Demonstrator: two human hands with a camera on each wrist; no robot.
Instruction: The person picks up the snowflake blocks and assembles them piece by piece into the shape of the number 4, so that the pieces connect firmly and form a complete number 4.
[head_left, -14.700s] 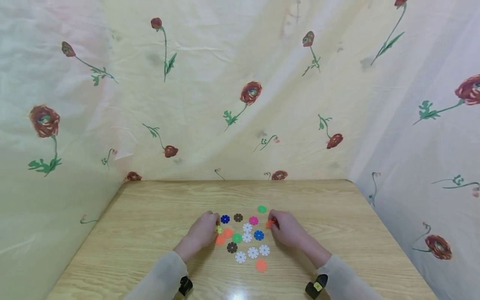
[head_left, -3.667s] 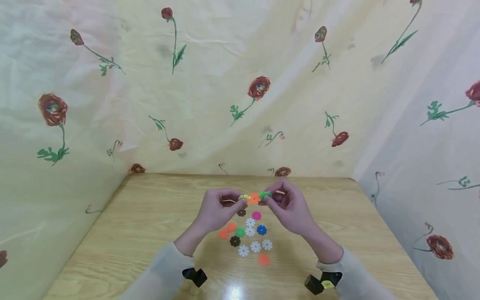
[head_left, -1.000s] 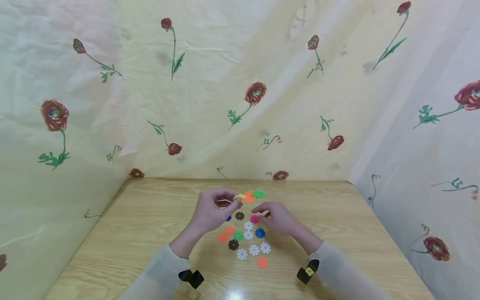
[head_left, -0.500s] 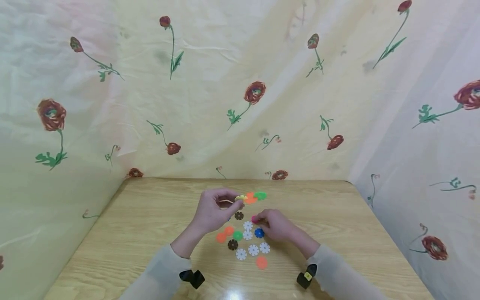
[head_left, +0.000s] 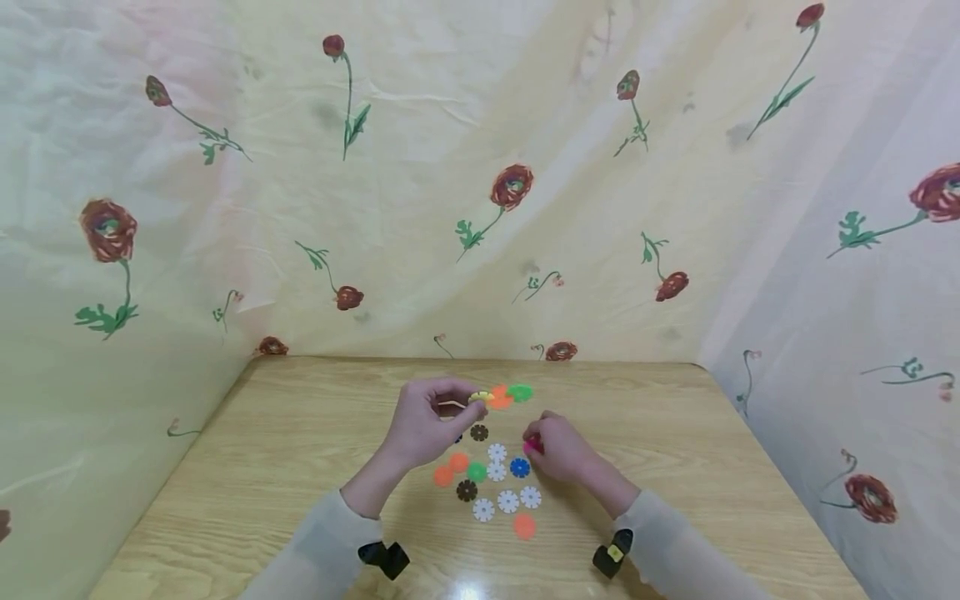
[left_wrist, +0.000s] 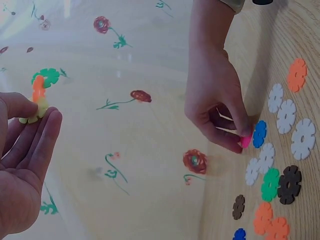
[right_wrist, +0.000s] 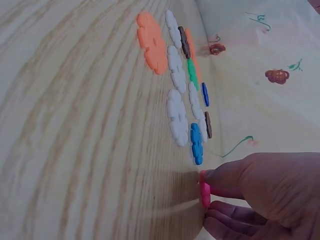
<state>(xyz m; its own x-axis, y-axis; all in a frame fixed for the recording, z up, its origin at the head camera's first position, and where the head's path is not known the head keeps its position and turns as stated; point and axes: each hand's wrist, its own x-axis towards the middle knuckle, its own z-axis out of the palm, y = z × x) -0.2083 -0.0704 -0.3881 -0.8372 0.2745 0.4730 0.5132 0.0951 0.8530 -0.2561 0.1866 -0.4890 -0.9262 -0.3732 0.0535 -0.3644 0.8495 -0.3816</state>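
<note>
My left hand (head_left: pixel 427 421) is raised over the far part of the table, thumb and fingers pinching a yellow notched plastic disc (left_wrist: pixel 41 108). Joined to that disc is an orange disc (head_left: pixel 499 398), and a green disc (head_left: pixel 520 392) is fixed at the chain's far end, sticking out to the right. Lower and to the right, my right hand (head_left: pixel 567 452) pinches a pink disc (right_wrist: pixel 205 190) between thumb and fingers. In the right wrist view the pink disc stands on edge at the tabletop; whether it still touches the wood I cannot tell.
Several loose discs lie below and between my hands: blue (head_left: pixel 520 467), white (head_left: pixel 507 501), brown (head_left: pixel 467 491), green (head_left: pixel 477 472) and orange (head_left: pixel 525 526). My left hand partly covers a dark blue disc (head_left: pixel 458 438). Flowered cloth (head_left: pixel 480 275) encloses the wooden table (head_left: pixel 637 400).
The yellow, orange and green discs, separate in the earliest frame, now form a chain. My right hand let go of the chain, came down, gripped the pink disc and shifted it right.
</note>
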